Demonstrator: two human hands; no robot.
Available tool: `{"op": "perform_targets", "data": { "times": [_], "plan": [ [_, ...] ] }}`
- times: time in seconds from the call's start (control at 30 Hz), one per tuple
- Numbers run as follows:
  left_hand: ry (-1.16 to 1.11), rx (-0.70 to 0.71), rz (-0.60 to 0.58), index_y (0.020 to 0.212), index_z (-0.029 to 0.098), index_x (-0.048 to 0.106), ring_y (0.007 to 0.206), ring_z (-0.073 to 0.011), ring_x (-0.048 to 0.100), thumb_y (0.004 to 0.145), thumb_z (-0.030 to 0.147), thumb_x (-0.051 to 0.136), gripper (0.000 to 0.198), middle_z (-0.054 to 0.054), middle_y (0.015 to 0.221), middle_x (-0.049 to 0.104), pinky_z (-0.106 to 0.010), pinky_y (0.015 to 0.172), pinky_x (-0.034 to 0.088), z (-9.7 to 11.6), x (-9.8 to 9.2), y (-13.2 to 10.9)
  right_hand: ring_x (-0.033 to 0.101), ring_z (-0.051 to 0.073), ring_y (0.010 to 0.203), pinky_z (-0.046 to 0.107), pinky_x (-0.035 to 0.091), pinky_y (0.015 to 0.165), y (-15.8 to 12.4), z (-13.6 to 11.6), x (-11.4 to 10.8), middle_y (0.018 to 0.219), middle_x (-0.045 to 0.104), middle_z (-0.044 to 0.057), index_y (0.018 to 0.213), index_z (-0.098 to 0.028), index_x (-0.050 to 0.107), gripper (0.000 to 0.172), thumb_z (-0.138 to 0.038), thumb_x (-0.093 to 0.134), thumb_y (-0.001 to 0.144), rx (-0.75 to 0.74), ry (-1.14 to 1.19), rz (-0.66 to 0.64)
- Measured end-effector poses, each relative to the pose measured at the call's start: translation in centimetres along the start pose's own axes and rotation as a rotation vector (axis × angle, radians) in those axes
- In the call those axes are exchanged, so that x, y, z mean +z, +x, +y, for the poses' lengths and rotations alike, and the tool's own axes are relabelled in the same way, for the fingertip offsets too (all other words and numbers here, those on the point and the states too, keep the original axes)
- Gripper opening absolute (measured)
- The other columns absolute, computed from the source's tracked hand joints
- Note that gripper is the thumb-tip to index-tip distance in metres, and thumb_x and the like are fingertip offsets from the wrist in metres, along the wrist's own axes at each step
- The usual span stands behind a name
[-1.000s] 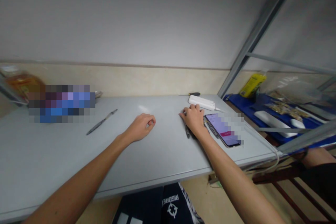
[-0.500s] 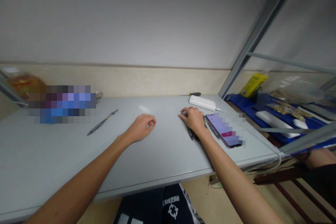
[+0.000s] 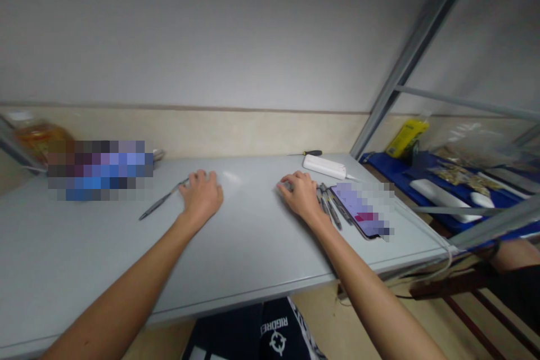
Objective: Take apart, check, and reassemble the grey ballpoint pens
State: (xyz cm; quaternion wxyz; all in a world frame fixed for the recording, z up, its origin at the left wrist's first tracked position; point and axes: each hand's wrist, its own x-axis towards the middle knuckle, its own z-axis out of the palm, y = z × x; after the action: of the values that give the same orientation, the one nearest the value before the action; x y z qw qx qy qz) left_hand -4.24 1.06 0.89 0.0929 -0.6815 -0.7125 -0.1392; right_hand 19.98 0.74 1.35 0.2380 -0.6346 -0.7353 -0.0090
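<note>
A grey pen (image 3: 160,206) lies slantwise on the left of the pale table (image 3: 244,253). My left hand (image 3: 201,194) is palm down with its fingers apart, the thumb side at the pen's upper end. To the right, my right hand (image 3: 299,194) is curled, thumb and fingers pressed round a dark pen-like thing that shows only in part. Several grey pens (image 3: 333,208) lie beside that hand, between it and a phone (image 3: 354,208) with a lit, partly blurred screen.
A white power strip (image 3: 324,167) and a small screwdriver (image 3: 313,153) lie near the wall. A blurred-out bundle (image 3: 101,169) and a bottle (image 3: 42,138) stand at the left. Right of a metal post, a blue shelf (image 3: 379,171) holds a yellow pack. A person's arm (image 3: 517,256) shows at the right edge.
My left hand has moved left to the lone pen, its fingers spreading. My right hand has shifted slightly left, uncovering more of the pens beside the phone.
</note>
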Motion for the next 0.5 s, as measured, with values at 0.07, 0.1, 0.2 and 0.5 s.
{"op": "perform_targets", "data": {
  "times": [0.07,0.1,0.2,0.5],
  "plan": [
    [0.019,-0.076,-0.052,0.108,0.010,0.053,0.109,-0.0407,0.041,0.085,0.027,0.035,0.033,-0.025,0.115,0.048,-0.064,0.079,0.035,-0.8,-0.1,0.4,0.045,0.023,0.094,0.034,0.029,0.076,-0.4,-0.8,0.2,0.096,0.058,0.007,0.094,-0.022,0.066,0.020,-0.033,0.053,0.085,-0.053,0.046,-0.001],
    [0.025,-0.103,-0.080,0.108,0.009,0.053,0.109,-0.0418,0.041,0.085,0.026,0.035,0.034,-0.026,0.115,0.048,-0.067,0.078,0.033,-1.1,0.0,0.6,0.045,0.022,0.094,0.034,0.029,0.077,-0.6,-1.1,0.4,0.096,0.058,0.007,0.094,-0.022,0.066,0.019,-0.032,0.053,0.085,-0.077,0.065,-0.005],
    [0.039,-0.228,-0.116,0.109,0.011,0.053,0.110,-0.0429,0.041,0.082,0.020,0.034,0.034,-0.026,0.116,0.048,-0.071,0.079,0.030,-2.0,0.2,1.3,0.045,0.023,0.095,0.034,0.029,0.077,-1.1,-1.8,0.6,0.096,0.059,0.007,0.093,-0.022,0.066,0.018,-0.030,0.052,0.084,-0.125,0.103,-0.025],
    [0.073,-0.124,-0.118,0.113,0.012,0.052,0.101,-0.0374,0.049,0.080,0.008,0.026,0.042,-0.025,0.109,0.052,-0.055,0.070,0.045,-2.6,0.0,1.1,0.045,0.021,0.093,0.033,0.032,0.080,-1.6,-1.8,1.3,0.092,0.058,0.007,0.088,-0.020,0.067,0.017,-0.025,0.051,0.084,-0.184,0.170,-0.042]
  ]
}}
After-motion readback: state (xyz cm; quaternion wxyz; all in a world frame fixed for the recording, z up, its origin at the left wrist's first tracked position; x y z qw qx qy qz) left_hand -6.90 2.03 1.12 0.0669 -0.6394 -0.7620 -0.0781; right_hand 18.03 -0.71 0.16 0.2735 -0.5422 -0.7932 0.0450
